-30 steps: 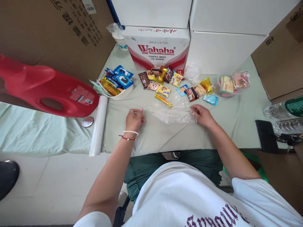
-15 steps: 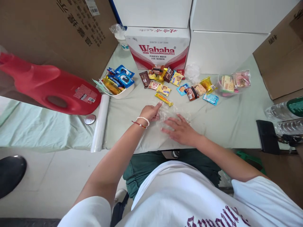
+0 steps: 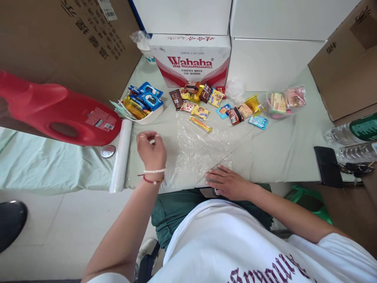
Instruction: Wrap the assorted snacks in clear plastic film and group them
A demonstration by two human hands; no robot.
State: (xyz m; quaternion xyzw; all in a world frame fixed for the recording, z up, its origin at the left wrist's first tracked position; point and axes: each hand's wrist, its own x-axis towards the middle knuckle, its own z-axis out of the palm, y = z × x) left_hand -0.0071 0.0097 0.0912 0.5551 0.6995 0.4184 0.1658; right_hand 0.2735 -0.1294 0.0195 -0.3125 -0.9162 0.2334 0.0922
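Observation:
A thin clear plastic sheet (image 3: pixel 200 149) lies crinkled on the pale green cloth in front of me. My left hand (image 3: pixel 151 151) is to the left of it, fingers curled in toward the thumb; whatever they may pinch is hidden. At the sheet's near right edge, my right hand (image 3: pixel 225 181) lies flat with its fingers stretched out by the table edge. A yellow snack bar (image 3: pixel 200 124) rests at the sheet's far side. Beyond it sit several wrapped snacks, among them a yellow biscuit packet (image 3: pixel 200 113) and a dark brown packet (image 3: pixel 176 99).
To the left are a white plastic roll (image 3: pixel 120 157), a red jug (image 3: pixel 59 110) and a white tray (image 3: pixel 153 116) of snacks. A Wahaha carton (image 3: pixel 191 59) stands behind. On the right are a clear tub (image 3: pixel 282 113), bottles (image 3: pixel 350 131) and a black phone (image 3: pixel 328 166).
My left hand has moved left, off the plastic sheet. My right hand has come down toward the near table edge. The sheet, bunched between both hands before, now lies spread out.

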